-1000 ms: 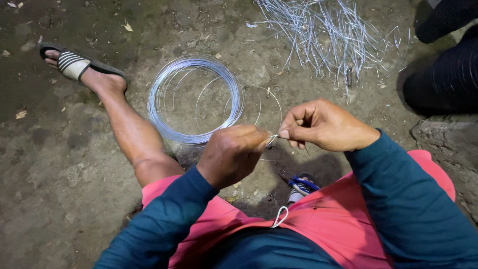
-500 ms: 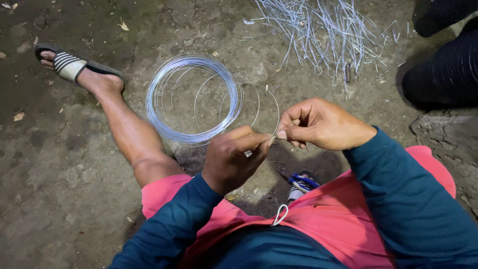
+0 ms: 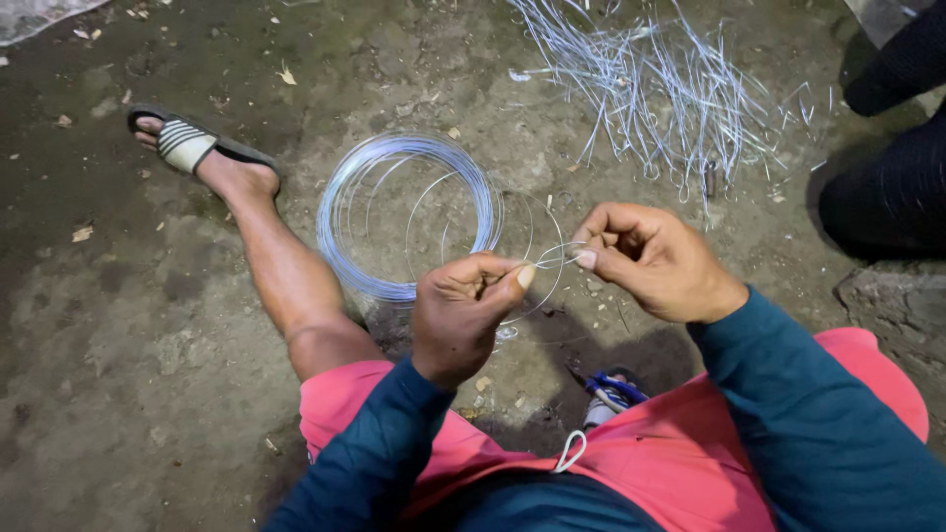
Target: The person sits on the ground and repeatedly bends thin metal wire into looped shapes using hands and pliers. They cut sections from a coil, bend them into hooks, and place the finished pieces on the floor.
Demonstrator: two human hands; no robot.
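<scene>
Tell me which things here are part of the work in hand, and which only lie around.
In use: left hand, right hand, thin wire pinched between them, wire coil.
Lying about: pile of cut wire pieces, striped sandal, dry leaves.

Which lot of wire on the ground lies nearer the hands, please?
The round wire coil, just beyond the left hand; the loose pile of cut wire pieces lies farther off, at the top.

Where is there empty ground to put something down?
Bare dirt lies left of the outstretched leg and sandal. It is crowded ahead: the wire coil sits before both hands, the cut wire pile beyond, and another person's dark clothing at right.
</scene>
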